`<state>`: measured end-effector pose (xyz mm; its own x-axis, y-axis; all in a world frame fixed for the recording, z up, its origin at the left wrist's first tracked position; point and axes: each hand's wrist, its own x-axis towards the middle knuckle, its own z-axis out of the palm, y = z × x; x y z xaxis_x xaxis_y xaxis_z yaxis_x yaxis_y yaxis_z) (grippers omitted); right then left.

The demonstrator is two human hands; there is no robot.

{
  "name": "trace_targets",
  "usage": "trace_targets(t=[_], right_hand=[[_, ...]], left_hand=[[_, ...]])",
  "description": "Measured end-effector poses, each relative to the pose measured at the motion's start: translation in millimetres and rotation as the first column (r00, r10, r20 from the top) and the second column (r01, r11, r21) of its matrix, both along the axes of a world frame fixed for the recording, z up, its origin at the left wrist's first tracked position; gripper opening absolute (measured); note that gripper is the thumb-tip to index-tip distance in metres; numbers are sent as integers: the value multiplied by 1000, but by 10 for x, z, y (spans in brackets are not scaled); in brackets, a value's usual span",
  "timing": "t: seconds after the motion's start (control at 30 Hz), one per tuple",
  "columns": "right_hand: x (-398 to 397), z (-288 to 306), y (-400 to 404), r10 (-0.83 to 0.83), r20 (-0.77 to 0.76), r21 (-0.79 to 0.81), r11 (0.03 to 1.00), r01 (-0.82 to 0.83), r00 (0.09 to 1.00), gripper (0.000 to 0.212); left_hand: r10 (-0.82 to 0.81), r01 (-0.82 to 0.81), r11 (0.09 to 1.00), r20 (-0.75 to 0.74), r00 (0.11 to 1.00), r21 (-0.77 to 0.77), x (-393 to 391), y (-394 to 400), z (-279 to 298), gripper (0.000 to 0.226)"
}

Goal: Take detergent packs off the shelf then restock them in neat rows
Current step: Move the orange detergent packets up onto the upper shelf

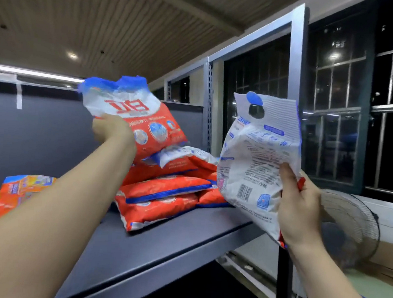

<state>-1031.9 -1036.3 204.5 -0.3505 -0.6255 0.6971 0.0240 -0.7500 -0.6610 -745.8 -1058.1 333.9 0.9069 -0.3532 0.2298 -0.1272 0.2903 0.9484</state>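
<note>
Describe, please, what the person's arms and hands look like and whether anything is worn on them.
Both forearms are bare along all that shows, with no sleeve reaching into view. The left hand and right hand wear no gloves. No watch, bracelet or ring is visible on either. Nothing is marked or taped on them.

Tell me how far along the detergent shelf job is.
Done: nothing looks tidy yet; no neat row shows. In hand: the left hand grips a red pack above the pile, and the right hand holds a second pack, back side showing, off the shelf edge. Left: the loose pile and the packs at far left remain unsorted.
</note>
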Motion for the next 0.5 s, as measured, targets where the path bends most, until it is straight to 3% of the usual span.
trace_targets(t=[0.03, 0.1, 0.17, 0.27, 0.37, 0.5], right_hand=[[8, 42, -106, 20, 1, -4, 1000, -20, 1000, 42], [56, 147, -312, 43, -7, -28, 999, -43, 999, 36], [143, 301, -480, 39, -41, -59, 997, -41, 998, 31], [316, 587, -730, 39, -72, -112, 993, -47, 997, 31], [556, 858, -872, -46, -147, -173, 985, 20, 988, 30], [890, 1061, -924, -216, -202, -370, 920, 130, 955, 31]], left_hand=[[-30, 31, 999, -46, 998, 11, 3, -116, -98, 53], [40, -65, 963, 100, 994, 263, 4, -322, -257, 67], [103, -232, 852, 285, 953, 470, 52, -452, -350, 82], [-131, -284, 691, 501, 855, 665, 128, -558, -405, 90], [-313, -214, 665, 527, 790, 715, 169, -535, -424, 69], [-337, -165, 720, 547, 766, 674, 158, -385, -463, 75]])
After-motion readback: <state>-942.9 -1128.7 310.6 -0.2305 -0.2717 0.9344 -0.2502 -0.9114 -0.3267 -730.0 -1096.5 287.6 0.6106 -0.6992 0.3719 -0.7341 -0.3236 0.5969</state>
